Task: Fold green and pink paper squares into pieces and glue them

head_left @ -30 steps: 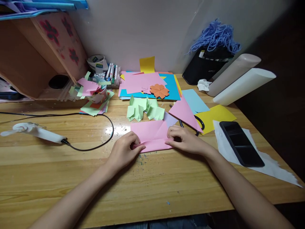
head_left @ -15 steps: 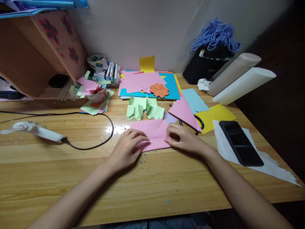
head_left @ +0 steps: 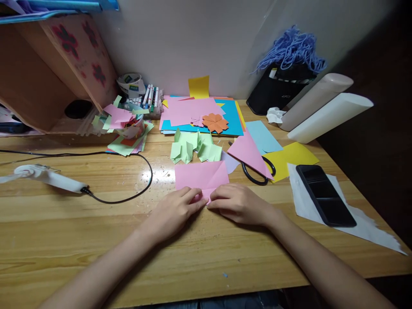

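Note:
A pink sheet of paper (head_left: 200, 174) lies on the wooden table, with creases across it and its near edge folded up. My left hand (head_left: 174, 211) is closed on the left part of that fold, thumb and fingertips pressed together on the paper. From the other side my right hand (head_left: 240, 204) grips the same fold, its fingertips close to the left thumb at the middle of the near edge. Both hands cover much of the folded strip. Just behind the sheet stand light green folded paper pieces (head_left: 209, 151).
Black-handled scissors (head_left: 254, 177) lie partly under a folded pink paper (head_left: 246, 150). A phone (head_left: 325, 195) rests on torn white paper at right. Coloured sheets with an orange paper flower (head_left: 215, 123) lie behind. A white handheld fan (head_left: 54, 178) with a black cable is at left.
My right hand has moved left and nearer to me along the fold, uncovering the sheet's right side. My left hand has slid slightly right, so the fingertips nearly meet.

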### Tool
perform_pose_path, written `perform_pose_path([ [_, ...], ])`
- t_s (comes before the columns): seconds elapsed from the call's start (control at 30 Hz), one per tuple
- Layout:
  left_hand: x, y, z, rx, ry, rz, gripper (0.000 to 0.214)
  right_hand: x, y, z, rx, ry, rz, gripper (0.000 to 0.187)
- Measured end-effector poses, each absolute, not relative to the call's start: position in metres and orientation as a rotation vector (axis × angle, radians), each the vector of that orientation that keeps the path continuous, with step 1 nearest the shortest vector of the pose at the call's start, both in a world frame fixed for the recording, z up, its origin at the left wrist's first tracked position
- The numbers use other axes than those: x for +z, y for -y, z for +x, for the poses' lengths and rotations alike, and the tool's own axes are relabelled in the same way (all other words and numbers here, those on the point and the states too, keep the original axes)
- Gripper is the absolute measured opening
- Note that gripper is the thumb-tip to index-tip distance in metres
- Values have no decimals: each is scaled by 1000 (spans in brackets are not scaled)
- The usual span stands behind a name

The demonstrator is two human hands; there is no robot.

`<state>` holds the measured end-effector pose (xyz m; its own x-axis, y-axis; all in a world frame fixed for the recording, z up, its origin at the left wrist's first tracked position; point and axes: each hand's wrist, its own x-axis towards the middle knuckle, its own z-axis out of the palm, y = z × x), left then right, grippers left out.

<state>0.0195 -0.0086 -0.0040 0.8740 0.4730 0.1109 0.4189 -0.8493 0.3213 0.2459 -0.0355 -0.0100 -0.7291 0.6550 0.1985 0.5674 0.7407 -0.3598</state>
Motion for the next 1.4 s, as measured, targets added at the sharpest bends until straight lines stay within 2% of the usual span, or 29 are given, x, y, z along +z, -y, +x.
perform_pose_path([
  [0.3, -5, 28, 22, 30, -667, 3090, 41, -11, 35, 245, 372, 2607, -891, 19],
  [0.43, -6, 46, 30, 130, -784, 3265, 41, -9, 34, 242, 368, 2613, -918, 19],
  [0.7, -5, 55, 28, 190, -1116, 3148, 48, -3, 30, 249, 455, 2579, -968, 24],
  [0.83, -1, 53, 24, 182, -1236, 3019, 41, 2, 29, 254, 602, 2533, -1007, 24],
  [1.0, 2, 40, 23, 261, -1318, 2750, 21, 2, 28, 253, 680, 2476, -1061, 9],
  [1.07, 1, 31, 23, 327, -1244, 2658, 20, -1, 28, 252, 645, 2470, -1072, 6],
  [1.2, -9, 17, 21, 521, -968, 2583, 21, -9, 26, 251, 477, 2482, -1065, 13],
  [1.4, -25, 10, 20, 526, -824, 2596, 39, -22, 22, 244, 293, 2399, -1139, 18],
])
